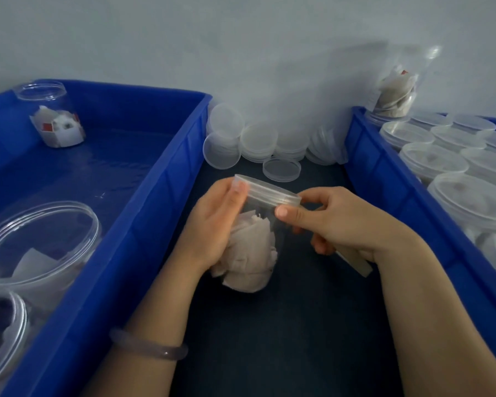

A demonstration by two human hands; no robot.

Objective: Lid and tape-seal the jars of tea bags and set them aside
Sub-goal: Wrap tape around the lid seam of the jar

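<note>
Hands [212, 224] [338, 222] grip the jar [258, 213] — right one partly hides a beige strip [355, 263].

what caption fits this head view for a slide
Left hand grips a clear jar of tea bags while the right hand pinches the edge of its lid, spare lids stacked behind.

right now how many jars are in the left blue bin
3: far-corner jar, mid-left jar, bottom-left jar cut off by the frame; more may be hidden.
</note>
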